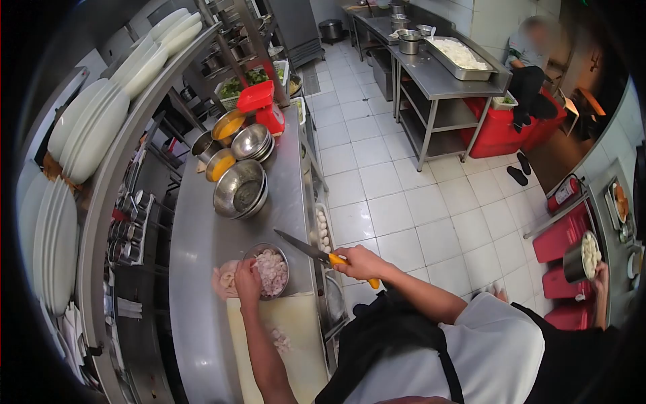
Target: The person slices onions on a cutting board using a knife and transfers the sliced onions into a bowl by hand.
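Observation:
My right hand (360,262) is wrapped around the yellow handle of a knife (304,246), its long blade pointing away over the counter's edge. At the left rim of a metal bowl (287,277), my left hand (247,279) has its fingers closed; whether they hold the rim or a piece of meat is hidden. Chopped pale-pink raw meat (270,269) fills the bowl. Larger pieces of raw meat (224,279) lie on the counter just left of my left hand. Closer to me, small meat bits (280,339) lie on a whitish cutting board (266,316).
Nested metal bowls (241,192), containers of orange liquid (221,163) and a red scale (259,101) stand farther along the counter. Plates (91,131) line the left shelf. Eggs (323,225) sit below the right edge. Another person's hand (601,276) holds a pot (580,259).

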The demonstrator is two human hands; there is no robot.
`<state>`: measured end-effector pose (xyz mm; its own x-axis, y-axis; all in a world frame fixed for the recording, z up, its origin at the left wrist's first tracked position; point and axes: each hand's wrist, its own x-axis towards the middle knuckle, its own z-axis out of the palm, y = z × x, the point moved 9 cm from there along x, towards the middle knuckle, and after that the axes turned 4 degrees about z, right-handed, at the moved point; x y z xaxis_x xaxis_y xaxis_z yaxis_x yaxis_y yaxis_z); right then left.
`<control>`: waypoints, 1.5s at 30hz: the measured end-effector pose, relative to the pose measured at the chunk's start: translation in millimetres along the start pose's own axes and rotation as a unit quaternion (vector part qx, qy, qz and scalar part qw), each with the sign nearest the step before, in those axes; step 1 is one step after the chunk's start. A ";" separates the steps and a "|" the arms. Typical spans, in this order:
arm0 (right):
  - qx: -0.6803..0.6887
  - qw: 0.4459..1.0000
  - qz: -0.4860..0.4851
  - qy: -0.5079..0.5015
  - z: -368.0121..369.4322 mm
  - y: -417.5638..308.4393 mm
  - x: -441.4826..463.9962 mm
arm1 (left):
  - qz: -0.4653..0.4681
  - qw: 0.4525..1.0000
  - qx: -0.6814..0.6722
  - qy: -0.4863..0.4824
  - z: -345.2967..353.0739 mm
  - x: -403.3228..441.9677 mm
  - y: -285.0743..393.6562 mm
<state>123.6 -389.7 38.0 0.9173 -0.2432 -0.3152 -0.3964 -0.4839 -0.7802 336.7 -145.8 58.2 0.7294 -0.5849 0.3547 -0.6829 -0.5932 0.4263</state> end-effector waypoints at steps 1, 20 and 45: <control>-0.001 1.000 -0.005 0.001 1.5 -1.7 -0.2 | 0.000 1.000 -0.016 0.004 -1.7 0.1 -0.9; 0.016 1.000 0.011 0.005 5.6 2.8 4.8 | -0.044 0.997 -0.007 -0.062 6.4 3.6 -18.7; 0.087 0.996 0.012 -0.008 -7.2 -3.4 12.7 | -0.243 0.968 -0.051 0.043 -20.6 -258.8 8.2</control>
<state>136.3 -397.2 40.5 0.9086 -0.2395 -0.3421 -0.4071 -0.3255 -0.8534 143.2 12.1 -12.9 0.9671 -0.2000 0.1575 -0.2542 -0.7264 0.6386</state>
